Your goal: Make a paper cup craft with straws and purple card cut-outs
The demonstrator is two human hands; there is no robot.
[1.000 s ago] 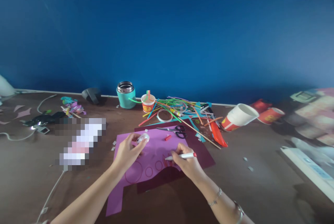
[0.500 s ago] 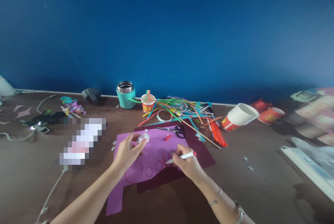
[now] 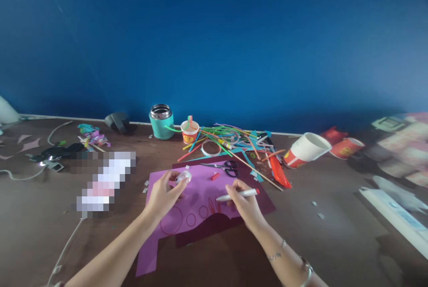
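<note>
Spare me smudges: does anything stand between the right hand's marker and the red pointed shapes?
Nothing visible stands between the marker in the right hand and the red pointed shapes on the purple paper. The scissors and red cap lie farther back, off that path.

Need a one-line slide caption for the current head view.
Right hand draws red shapes on purple paper with a white, red-ended marker; left hand rests on the sheet.

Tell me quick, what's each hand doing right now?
Left hand: closed around a small whitish object.
Right hand: holding a white marker, tip at the purple paper.
</note>
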